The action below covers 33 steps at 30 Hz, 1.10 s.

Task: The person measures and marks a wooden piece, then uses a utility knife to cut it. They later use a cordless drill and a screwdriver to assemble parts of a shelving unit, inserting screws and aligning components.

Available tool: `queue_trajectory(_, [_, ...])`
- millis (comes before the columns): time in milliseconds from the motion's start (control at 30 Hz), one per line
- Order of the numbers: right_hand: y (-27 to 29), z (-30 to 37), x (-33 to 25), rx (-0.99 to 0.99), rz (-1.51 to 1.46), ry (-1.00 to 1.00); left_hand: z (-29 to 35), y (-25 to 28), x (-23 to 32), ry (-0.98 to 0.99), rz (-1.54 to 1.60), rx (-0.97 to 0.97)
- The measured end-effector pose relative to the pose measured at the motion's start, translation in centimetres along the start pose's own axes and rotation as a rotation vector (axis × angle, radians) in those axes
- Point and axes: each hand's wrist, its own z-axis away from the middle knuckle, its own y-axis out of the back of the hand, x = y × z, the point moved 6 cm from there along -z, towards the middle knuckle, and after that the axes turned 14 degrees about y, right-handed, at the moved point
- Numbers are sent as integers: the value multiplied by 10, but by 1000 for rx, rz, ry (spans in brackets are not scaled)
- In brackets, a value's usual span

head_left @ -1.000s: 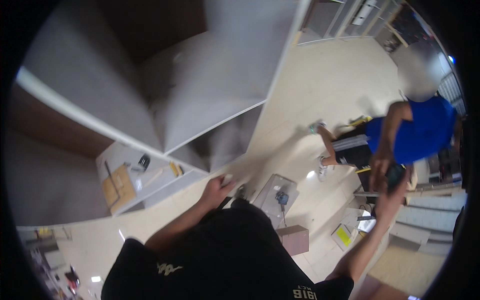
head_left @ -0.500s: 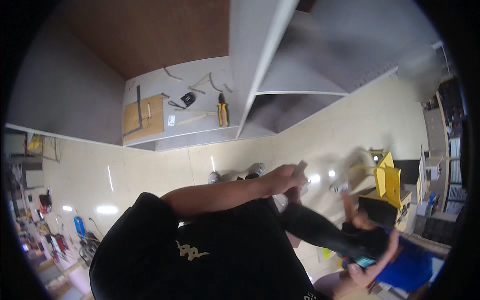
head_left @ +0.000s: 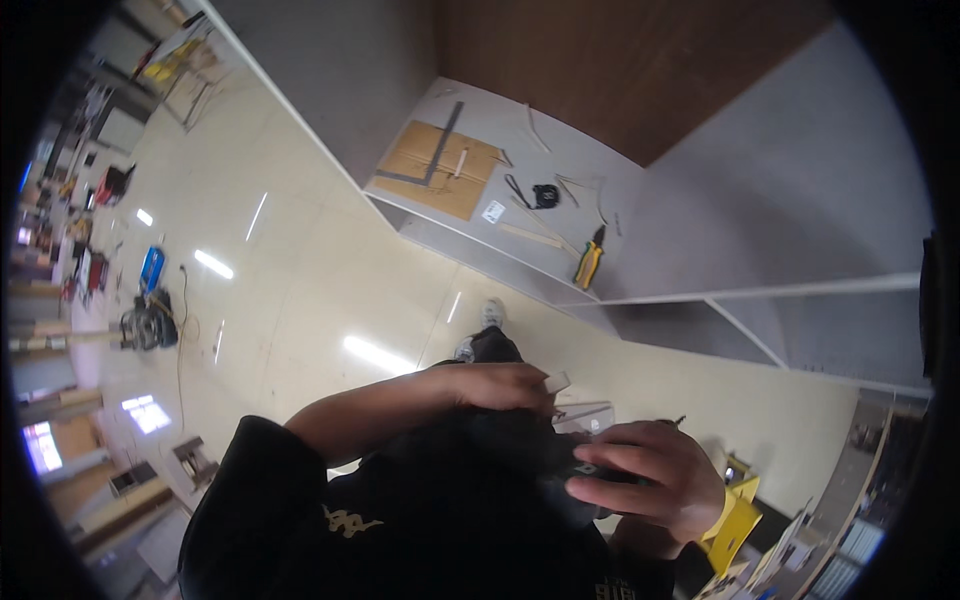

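My left hand [head_left: 508, 387] is closed round a short pale strip [head_left: 558, 382], whose end sticks out past the fingers. My right hand [head_left: 660, 478] is in front of my shirt, its fingers curled over a dark, blurred object [head_left: 568, 492] with a small teal patch. The object's shape is largely lost against my black shirt. Beyond my hands, a grey cabinet's bottom panel [head_left: 500, 228] holds yellow-and-black pliers [head_left: 590, 262], a black tape measure [head_left: 545, 196], and a metal square [head_left: 441, 150] on a brown cardboard piece [head_left: 455, 205].
Thin offcut strips [head_left: 532, 236] lie by the pliers. Cabinet partitions [head_left: 760, 295] extend to the right, and a yellow chair-like object [head_left: 735, 525] stands at lower right. Across the shiny tiled floor [head_left: 300, 270], a blue-and-dark machine [head_left: 150, 310] with a cord stands at left.
My view has turned, so the cabinet appears tilted and farther right. My right hand, with the dark object, now appears nearer my left. The person in blue is out of sight.
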Motion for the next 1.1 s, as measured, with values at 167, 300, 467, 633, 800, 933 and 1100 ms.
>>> queue_trajectory(167, [5,-64,56,-118,25,334,65,62,-13,71,232,240])
queue_trajectory(300, [10,-125,95,-75,-23,479,125,109,-4,182,244,545])
queue_trajectory(467, [-30,-212,116,-40,-125,789,177,124,-33,-263,487,949])
queue_trajectory(633, [-74,-304,117,89,-264,872,253,146,-92,-594,806,1292])
queue_trajectory(800, [-196,-364,183,214,-452,454,310,194,-162,-742,1097,1377])
queue_trajectory(933, [-284,-466,147,-106,-750,403,397,241,-202,-726,963,1799])
queue_trajectory(1100, [-333,-560,147,-68,-771,324,455,308,-219,-541,736,1982])
